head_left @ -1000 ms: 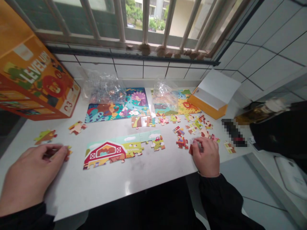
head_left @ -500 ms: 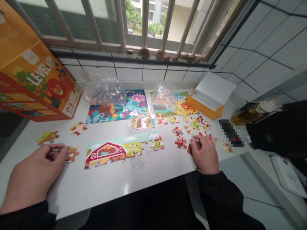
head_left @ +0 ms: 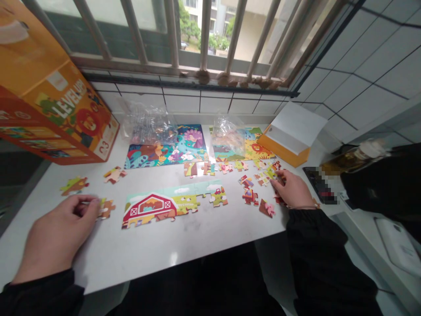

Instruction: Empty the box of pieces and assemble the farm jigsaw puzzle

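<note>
A partly joined farm puzzle with a red barn (head_left: 149, 206) lies in the middle of the white table (head_left: 197, 237). My left hand (head_left: 59, 235) rests at the near left, fingertips pinching a brown and green loose piece (head_left: 107, 207). My right hand (head_left: 292, 191) reaches among several scattered loose pieces (head_left: 259, 177) at the right, fingers curled onto a piece by the pile. A red-brown piece (head_left: 267, 208) lies free just left of that wrist. Two more loose pieces (head_left: 74, 185) (head_left: 115, 174) lie at the far left.
An orange puzzle box (head_left: 55, 109) stands at the back left. Two finished puzzles (head_left: 184, 147) (head_left: 259, 149) lie by the tiled wall, each under a clear plastic bag (head_left: 148, 123). An open orange-and-white box (head_left: 291, 136), a bottle (head_left: 355, 156) and a dark bag (head_left: 388, 184) are at the right.
My right hand has let go of the red-brown piece near the table edge and moved up and right into the loose pieces. My left hand has stayed on its piece.
</note>
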Motion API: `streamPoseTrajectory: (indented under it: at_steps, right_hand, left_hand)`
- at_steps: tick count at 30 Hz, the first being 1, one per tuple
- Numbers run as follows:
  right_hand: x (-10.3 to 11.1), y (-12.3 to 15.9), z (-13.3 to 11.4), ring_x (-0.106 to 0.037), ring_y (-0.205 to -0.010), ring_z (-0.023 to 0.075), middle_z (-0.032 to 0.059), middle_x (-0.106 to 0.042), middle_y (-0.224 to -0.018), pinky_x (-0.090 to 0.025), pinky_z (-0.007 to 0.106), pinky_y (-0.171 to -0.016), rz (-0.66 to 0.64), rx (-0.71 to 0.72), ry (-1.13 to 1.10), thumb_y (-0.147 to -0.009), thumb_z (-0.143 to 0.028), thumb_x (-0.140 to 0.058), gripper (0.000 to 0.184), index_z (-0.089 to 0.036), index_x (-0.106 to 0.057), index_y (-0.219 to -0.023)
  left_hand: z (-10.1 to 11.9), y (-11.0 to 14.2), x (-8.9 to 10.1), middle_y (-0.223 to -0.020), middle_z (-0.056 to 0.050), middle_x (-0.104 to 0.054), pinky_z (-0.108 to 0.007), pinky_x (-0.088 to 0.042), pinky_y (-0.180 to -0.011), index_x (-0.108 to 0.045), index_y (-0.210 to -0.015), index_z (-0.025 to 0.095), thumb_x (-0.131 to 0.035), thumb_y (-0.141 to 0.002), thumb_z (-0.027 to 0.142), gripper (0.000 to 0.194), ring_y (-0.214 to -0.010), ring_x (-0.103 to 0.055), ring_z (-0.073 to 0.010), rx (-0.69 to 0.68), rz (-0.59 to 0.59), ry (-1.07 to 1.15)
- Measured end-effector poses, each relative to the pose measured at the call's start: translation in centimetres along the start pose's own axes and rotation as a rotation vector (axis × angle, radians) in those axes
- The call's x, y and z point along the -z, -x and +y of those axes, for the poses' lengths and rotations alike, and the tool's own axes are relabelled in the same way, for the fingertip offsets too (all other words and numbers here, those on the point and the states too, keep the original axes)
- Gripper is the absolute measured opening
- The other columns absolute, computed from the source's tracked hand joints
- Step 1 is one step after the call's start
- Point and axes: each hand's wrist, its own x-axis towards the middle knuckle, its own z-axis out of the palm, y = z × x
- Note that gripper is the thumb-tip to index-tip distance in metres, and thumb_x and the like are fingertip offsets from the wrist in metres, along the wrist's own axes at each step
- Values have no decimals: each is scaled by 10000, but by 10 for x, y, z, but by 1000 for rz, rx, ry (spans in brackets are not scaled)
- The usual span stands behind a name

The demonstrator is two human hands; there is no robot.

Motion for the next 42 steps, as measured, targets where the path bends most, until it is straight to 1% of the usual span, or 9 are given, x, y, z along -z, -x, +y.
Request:
streamPoseTrajectory:
  at_steps: [5,9,11,13,17,19,22,28,42]
  right_hand:
    - [2,-2,4,-696,-979,307,141,-799,-1156,-523,438,-916,25,36,-37,-882,-405,-728,428,-175,-749,-1243]
    - [12,8,-11,-693,-1027,324,150,-776,-1192,-540,478,-953,143,73,-119,-893,-448,-714,427,-186,-716,-1230]
    - [17,20,-35,-696,-1072,331,146,-768,-1205,-550,497,-982,182,161,-199,-928,-457,-717,392,-208,-705,-1231]
    - [18,33,-71,-704,-1143,322,122,-769,-1235,-556,504,-1031,112,358,-333,-971,-398,-719,340,-240,-694,-1271]
    - [5,57,-145,-702,-1219,278,94,-753,-1320,-573,477,-1070,-85,748,-558,-993,-251,-736,316,-283,-686,-1303]
    - [-5,64,-167,-704,-1179,269,89,-747,-1314,-588,460,-1022,-114,825,-572,-978,-212,-759,261,-289,-724,-1226]
    - [-17,68,-177,-693,-1141,270,87,-745,-1292,-576,461,-996,-97,838,-525,-940,-165,-785,212,-289,-770,-1112]
    - [-18,70,-175,-678,-1125,265,74,-747,-1275,-549,453,-992,-97,834,-497,-933,-177,-803,211,-303,-800,-1102]
    - [-21,68,-176,-718,-1128,248,28,-811,-1320,-555,460,-1029,-86,856,-515,-1004,-227,-764,140,-290,-787,-1127]
  left_hand:
    - [28,14,24,-864,48,-670,-240,-366,-654,-694,-1092,275,-529,-982,564,350,-728,-583,-169,61,11,25]
    - [44,31,40,-859,17,-672,-247,-389,-669,-692,-1083,247,-574,-1028,513,296,-789,-631,-184,-91,150,72]
    - [56,45,43,-937,-10,-702,-275,-448,-727,-685,-1067,232,-568,-1060,476,271,-866,-661,-202,-253,243,107]
    - [74,61,40,-989,-23,-726,-321,-510,-828,-674,-1067,227,-584,-1073,416,210,-926,-684,-217,-432,307,194]
    - [128,94,25,-1114,-68,-774,-398,-541,-957,-691,-1134,217,-602,-1078,289,127,-1048,-714,-245,-837,183,391]
    - [154,106,13,-1199,-80,-777,-421,-547,-1011,-698,-1206,219,-605,-1070,231,165,-1121,-715,-250,-957,108,436]
    - [177,113,-4,-1303,-106,-762,-466,-552,-1065,-705,-1277,220,-607,-1062,220,236,-1213,-706,-274,-1019,41,443]
    - [181,112,-20,-1479,-120,-695,-519,-531,-1149,-684,-1369,233,-608,-1061,260,319,-1352,-651,-302,-1014,-99,410]
    - [182,114,-21,-1635,-84,-607,-549,-471,-1216,-631,-1501,262,-577,-1087,326,422,-1459,-579,-313,-1013,-152,309]
